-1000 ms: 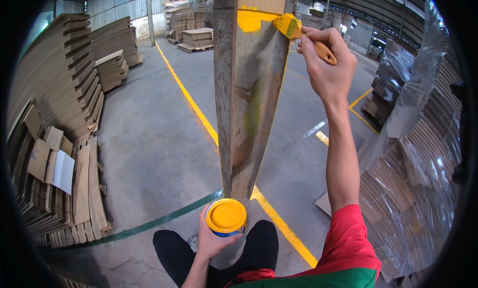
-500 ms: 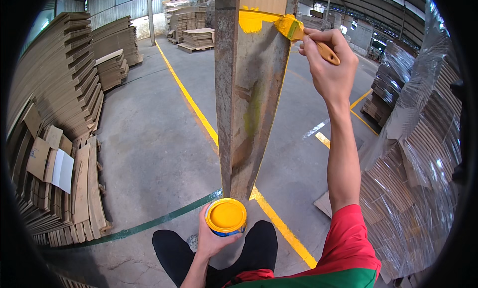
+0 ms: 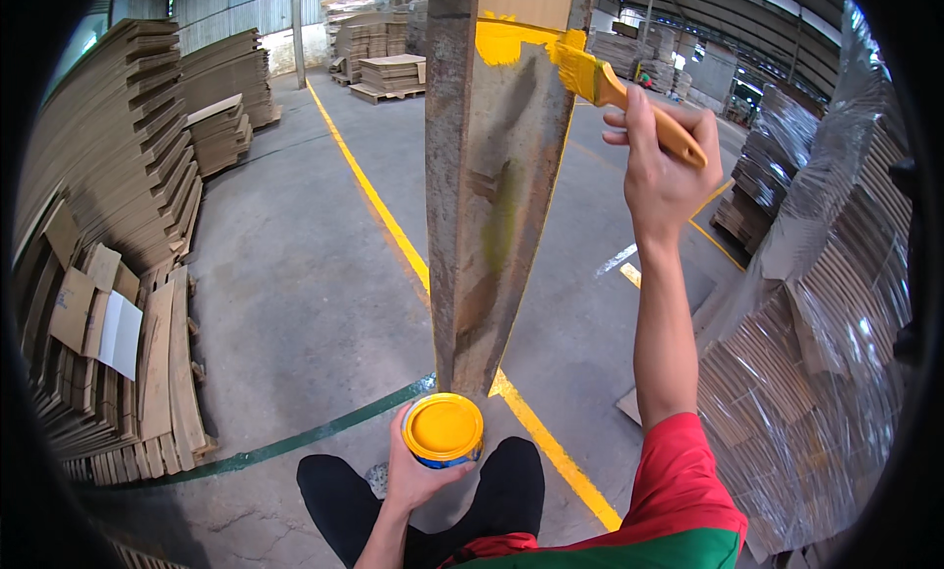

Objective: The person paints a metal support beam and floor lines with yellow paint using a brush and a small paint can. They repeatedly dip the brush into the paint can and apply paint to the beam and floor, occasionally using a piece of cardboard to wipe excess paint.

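My right hand (image 3: 674, 161) is closed round the wooden handle of a paintbrush (image 3: 629, 97). Its yellow-coated bristles touch the right edge of a grey, stained metal column (image 3: 506, 176). Wet yellow paint (image 3: 501, 40) covers a patch across the column's upper face, just under a strip of tan masking tape or board (image 3: 523, 0). Low in front of me, my left hand (image 3: 413, 471) grips an open can of yellow paint (image 3: 443, 427) from its left side and below. The can is upright, close to the column's foot.
Stacks of flat cardboard (image 3: 98, 136) rise at the left, with pallets of more cardboard (image 3: 388, 75) farther back. Film-wrapped cardboard stacks (image 3: 836, 353) stand close on the right. Yellow lines (image 3: 556, 451) and a green curved line (image 3: 285, 443) mark the grey floor.
The brush has come slightly down along the column's right edge, its handle now slanting farther right. Yellow paint reaches farther right toward that edge. The can has barely moved.
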`<state>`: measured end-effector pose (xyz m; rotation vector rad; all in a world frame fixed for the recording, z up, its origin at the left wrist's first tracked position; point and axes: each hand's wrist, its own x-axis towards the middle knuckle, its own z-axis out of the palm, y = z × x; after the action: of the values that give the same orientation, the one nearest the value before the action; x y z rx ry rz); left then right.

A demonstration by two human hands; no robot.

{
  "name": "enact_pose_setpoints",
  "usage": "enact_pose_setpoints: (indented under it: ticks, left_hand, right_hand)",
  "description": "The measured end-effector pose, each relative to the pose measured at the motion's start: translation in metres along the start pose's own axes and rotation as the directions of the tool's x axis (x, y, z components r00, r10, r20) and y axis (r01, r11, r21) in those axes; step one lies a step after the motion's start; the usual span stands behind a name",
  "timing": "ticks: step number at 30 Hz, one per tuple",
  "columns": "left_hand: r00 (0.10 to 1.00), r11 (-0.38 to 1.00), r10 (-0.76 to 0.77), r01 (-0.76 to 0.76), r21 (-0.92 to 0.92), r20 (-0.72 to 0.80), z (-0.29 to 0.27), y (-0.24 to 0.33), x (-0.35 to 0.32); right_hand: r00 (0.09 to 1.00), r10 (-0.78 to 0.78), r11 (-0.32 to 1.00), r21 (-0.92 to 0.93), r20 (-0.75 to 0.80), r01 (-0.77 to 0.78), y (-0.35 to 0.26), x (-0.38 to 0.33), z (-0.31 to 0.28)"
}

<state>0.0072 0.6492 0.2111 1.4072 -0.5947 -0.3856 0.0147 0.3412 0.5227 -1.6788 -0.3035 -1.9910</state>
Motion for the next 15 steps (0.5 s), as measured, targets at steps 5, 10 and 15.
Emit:
enact_pose_setpoints:
  ticks: [5, 10, 15]
  left_hand:
    - [1.000, 1.000, 0.014, -0.015, 0.016, 0.013, -0.001, 0.001, 0.000]
    - [1.000, 1.000, 0.006, -0.006, 0.000, -0.004, -0.002, -0.002, -0.001]
    - [1.000, 1.000, 0.013, -0.013, -0.011, -0.009, -0.003, -0.004, -0.002]
  right_hand:
    - [0.997, 0.024, 0.998, 0.054, -0.074, -0.020, 0.013, 0.014, 0.019]
    - [0.999, -0.040, 0.999, -0.019, -0.035, 0.039, 0.018, 0.017, 0.023]
    - [0.999, -0.030, 0.996, -0.089, 0.010, 0.031, 0.019, 0.020, 0.025]
